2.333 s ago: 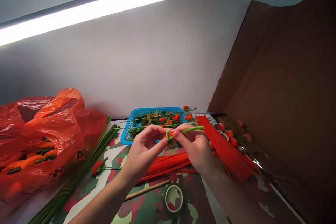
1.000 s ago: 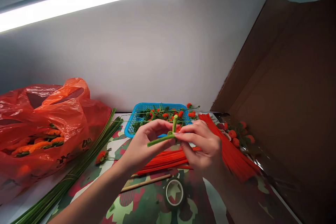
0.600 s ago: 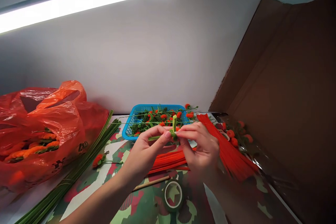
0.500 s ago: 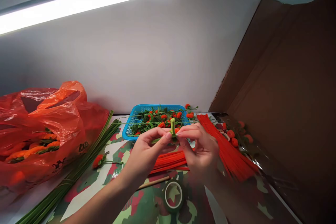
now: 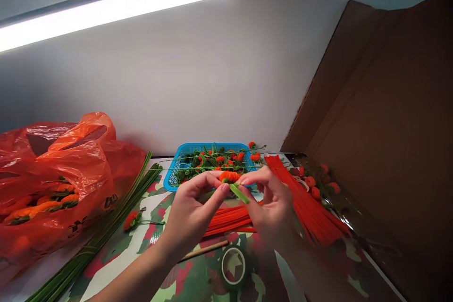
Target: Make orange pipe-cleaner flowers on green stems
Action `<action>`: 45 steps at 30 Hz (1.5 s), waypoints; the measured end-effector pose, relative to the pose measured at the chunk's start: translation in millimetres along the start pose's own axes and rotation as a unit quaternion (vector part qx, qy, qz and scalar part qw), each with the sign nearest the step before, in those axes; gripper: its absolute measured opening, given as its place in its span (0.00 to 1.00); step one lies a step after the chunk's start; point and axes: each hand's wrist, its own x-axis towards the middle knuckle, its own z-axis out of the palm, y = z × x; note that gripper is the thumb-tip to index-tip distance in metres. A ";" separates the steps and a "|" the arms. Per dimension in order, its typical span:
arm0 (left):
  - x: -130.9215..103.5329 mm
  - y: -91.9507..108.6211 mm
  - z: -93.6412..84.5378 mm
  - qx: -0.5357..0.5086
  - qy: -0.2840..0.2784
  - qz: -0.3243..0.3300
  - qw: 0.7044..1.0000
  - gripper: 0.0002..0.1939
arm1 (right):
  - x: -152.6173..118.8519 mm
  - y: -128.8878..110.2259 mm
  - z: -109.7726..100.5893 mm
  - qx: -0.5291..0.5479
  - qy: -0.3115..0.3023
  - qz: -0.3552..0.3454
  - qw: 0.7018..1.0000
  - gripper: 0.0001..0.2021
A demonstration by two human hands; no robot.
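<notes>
Orange chenille flower head [image 5: 229,177] sat between both hands, held up in front of the blue plastic basket [image 5: 212,145], its orange coils now in plain view. Half a second earlier they were mostly hidden and the green chenille stem [image 5: 239,193] stood upright; now the stem slanted down toward the right thumb, so the piece had been tipped over. The left hand [image 5: 193,205] had its thumb and fingertips clamped on the head's left side; the right hand [image 5: 271,200] pinched it at the right edge, its other fingers curled. The turn seemed to bring the join of orange and green within reach of both thumbs, though how firmly the stem was fixed could not be told. The roll of green tape [image 5: 234,286] lay below, untouched.
</notes>
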 end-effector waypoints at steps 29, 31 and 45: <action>6.8 1.3 -6.3 0.046 -0.036 -0.082 0.995 0.11 | 14.6 4.5 -11.8 -0.271 -0.150 -0.116 0.944 0.07; 3.6 -5.0 -5.6 0.178 0.007 0.123 0.976 0.06 | 13.2 4.2 -7.3 -0.189 -0.150 -0.010 0.970 0.09; 18.1 -7.5 -11.1 -0.192 -0.098 -0.233 0.948 0.11 | 21.2 7.9 -11.9 -0.035 -0.185 0.159 0.969 0.08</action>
